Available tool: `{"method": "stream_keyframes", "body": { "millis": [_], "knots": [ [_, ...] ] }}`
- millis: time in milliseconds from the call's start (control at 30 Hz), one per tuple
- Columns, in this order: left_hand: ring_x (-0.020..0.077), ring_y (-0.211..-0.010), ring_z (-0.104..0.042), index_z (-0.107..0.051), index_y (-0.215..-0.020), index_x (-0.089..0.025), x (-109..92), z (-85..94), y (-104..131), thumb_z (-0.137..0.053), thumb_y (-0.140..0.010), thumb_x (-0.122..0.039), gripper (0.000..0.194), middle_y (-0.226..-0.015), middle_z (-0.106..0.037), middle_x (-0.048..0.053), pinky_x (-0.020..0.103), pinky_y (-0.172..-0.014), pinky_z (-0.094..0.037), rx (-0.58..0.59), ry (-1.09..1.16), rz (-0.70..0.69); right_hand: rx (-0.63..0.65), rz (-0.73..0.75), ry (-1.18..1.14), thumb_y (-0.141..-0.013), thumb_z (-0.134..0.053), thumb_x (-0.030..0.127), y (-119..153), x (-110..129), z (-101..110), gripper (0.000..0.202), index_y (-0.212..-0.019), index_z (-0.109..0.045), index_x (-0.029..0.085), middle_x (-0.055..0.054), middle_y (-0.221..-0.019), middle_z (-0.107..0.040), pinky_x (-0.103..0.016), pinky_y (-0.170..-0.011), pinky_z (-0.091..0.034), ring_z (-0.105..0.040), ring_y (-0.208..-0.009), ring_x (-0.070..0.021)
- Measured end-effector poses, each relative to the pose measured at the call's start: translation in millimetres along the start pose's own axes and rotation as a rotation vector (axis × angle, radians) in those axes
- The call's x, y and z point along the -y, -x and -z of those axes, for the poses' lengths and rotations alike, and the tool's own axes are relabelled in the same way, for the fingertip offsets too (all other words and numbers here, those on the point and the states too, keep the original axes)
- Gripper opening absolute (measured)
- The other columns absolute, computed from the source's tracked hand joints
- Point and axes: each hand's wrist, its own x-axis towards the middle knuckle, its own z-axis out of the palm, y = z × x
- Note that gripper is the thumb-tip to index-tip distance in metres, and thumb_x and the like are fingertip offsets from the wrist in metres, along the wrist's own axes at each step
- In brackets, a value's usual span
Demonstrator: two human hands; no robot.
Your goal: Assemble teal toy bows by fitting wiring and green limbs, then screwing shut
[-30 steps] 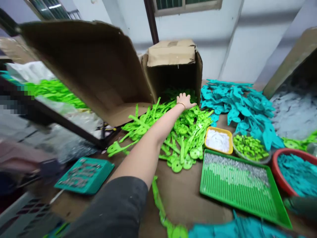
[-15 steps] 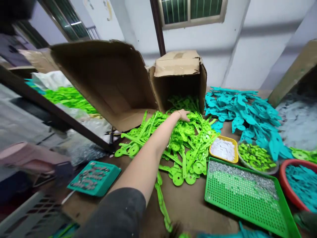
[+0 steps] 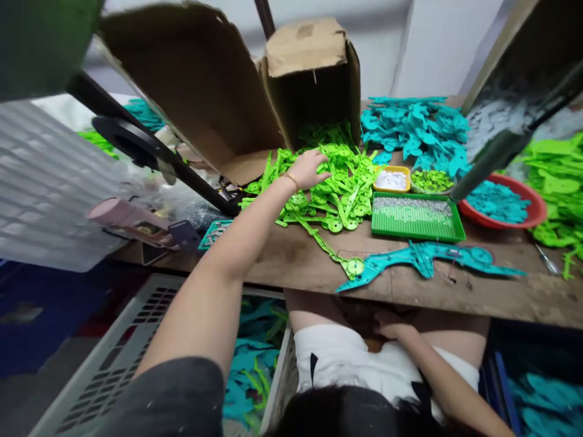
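My left hand (image 3: 310,171), a thin bracelet at its wrist, reaches over a heap of bright green plastic parts (image 3: 337,206). Its fingers look spread and apart, with nothing visible between them; whether they touch the heap I cannot tell. My right hand (image 3: 388,323) is low by my lap, below the table's front edge, its fingers in shadow and mostly hidden. Near the table edge lies a long teal plastic assembly (image 3: 423,258) with thin wires. A long green piece (image 3: 325,246) runs from the heap to its left end.
An open cardboard box (image 3: 310,51) stands behind the heap. To the right are a yellow tray (image 3: 392,179) of white pieces, a green perforated tray (image 3: 416,227), a red basin (image 3: 537,209) and a teal heap (image 3: 419,130). A dark bar (image 3: 492,161) juts in above the basin.
My view has tilted down, bringing my lap, right hand and the teal assembly into sight. My left hand has drawn back from near the box opening toward the heap's left side.
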Motion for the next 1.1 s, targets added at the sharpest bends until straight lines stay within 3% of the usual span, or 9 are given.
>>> {"method": "stream_keyframes", "body": {
  "millis": [100, 233, 300, 367, 467, 633, 867, 1000, 1100],
  "knots": [
    [0.0278, -0.121, -0.057, -0.065, -0.117, -0.012, -40, -18.1, 74, -0.058, -0.090, -0.038, 0.038, -0.126, -0.063, 0.016, 0.045, -0.108, -0.044, -0.109, 0.123, -0.146, 0.123, -0.054, -0.116, -0.094, -0.058, 0.040, 17, -7, 11, 0.029, -0.112, -0.064, 0.017, -0.007, -0.111, -0.066, -0.037, -0.088, -0.055, -0.064, -0.096, -0.0155],
    [0.0257, -0.120, -0.059, -0.068, -0.111, -0.015, -98, -49.9, 162, -0.056, -0.093, -0.039, 0.032, -0.125, -0.066, 0.014, 0.044, -0.106, -0.046, -0.174, 0.277, -0.188, 0.080, 0.018, -0.298, -0.092, -0.053, 0.051, 72, -27, 68, 0.040, -0.117, -0.064, 0.022, -0.006, -0.110, -0.070, -0.034, -0.092, -0.052, -0.065, -0.099, -0.0191],
    [0.0245, -0.119, -0.060, -0.069, -0.109, -0.015, -127, -64.8, 191, -0.055, -0.094, -0.037, 0.030, -0.123, -0.067, 0.013, 0.042, -0.107, -0.046, -0.233, 0.326, -0.096, -0.118, 0.017, -0.320, -0.090, -0.050, 0.060, 98, -45, 101, 0.043, -0.103, -0.066, 0.022, -0.005, -0.100, -0.071, -0.034, -0.085, -0.052, -0.065, -0.091, -0.0197],
    [0.0241, -0.120, -0.059, -0.069, -0.107, -0.015, -155, -77.8, 207, -0.054, -0.095, -0.036, 0.028, -0.122, -0.068, 0.013, 0.042, -0.108, -0.046, -0.268, 0.338, -0.012, -0.593, -0.143, -0.193, -0.089, -0.049, 0.063, 108, -69, 129, 0.044, -0.091, -0.065, 0.022, -0.006, -0.088, -0.070, -0.036, -0.078, -0.052, -0.063, -0.081, -0.0204],
    [0.0283, -0.131, -0.052, -0.067, -0.118, -0.014, -191, -92.6, 210, -0.055, -0.094, -0.041, 0.038, -0.134, -0.062, 0.016, 0.046, -0.115, -0.038, -0.206, 0.252, 0.030, -0.842, -0.228, -0.059, -0.092, -0.044, 0.050, 93, -105, 153, 0.037, -0.104, -0.063, 0.020, -0.016, -0.115, -0.067, -0.047, -0.099, -0.044, -0.059, -0.107, -0.0271],
    [0.0367, -0.147, -0.033, -0.042, -0.148, -0.009, -207, -107.8, 197, -0.055, -0.091, -0.054, 0.074, -0.155, -0.041, 0.020, 0.054, -0.122, -0.022, 0.007, 0.073, 0.130, -0.802, -0.183, 0.039, -0.088, -0.048, 0.039, 72, -134, 138, 0.037, -0.110, -0.066, 0.016, -0.018, -0.119, -0.067, -0.051, -0.106, -0.040, -0.056, -0.116, -0.0320],
    [0.0387, -0.148, -0.031, -0.047, -0.145, -0.013, -180, -102.6, 202, -0.057, -0.091, -0.051, 0.068, -0.154, -0.042, 0.021, 0.060, -0.120, -0.023, 0.043, 0.108, 0.022, -0.898, -0.218, -0.013, -0.092, -0.043, 0.037, 108, -131, 112, 0.035, -0.109, -0.067, 0.018, -0.014, -0.112, -0.069, -0.045, -0.096, -0.047, -0.061, -0.108, -0.0276],
    [0.0382, -0.148, -0.031, -0.048, -0.144, -0.013, -215, -97.8, 181, -0.059, -0.090, -0.052, 0.068, -0.152, -0.045, 0.022, 0.061, -0.121, -0.019, 0.001, 0.139, -0.064, -0.883, -0.208, 0.063, -0.092, -0.050, 0.042, 79, -117, 123, 0.035, -0.107, -0.069, 0.017, -0.015, -0.114, -0.068, -0.049, -0.097, -0.044, -0.059, -0.111, -0.0307],
    [0.0376, -0.144, -0.038, -0.050, -0.142, -0.009, -252, -112.5, 162, -0.056, -0.092, -0.050, 0.065, -0.148, -0.049, 0.023, 0.059, -0.121, -0.024, 0.012, 0.169, -0.055, -0.803, -0.154, 0.127, -0.089, -0.059, 0.037, 50, -99, 125, 0.028, -0.104, -0.070, 0.016, -0.014, -0.118, -0.069, -0.056, -0.104, -0.037, -0.057, -0.117, -0.0339]
  ]
}}
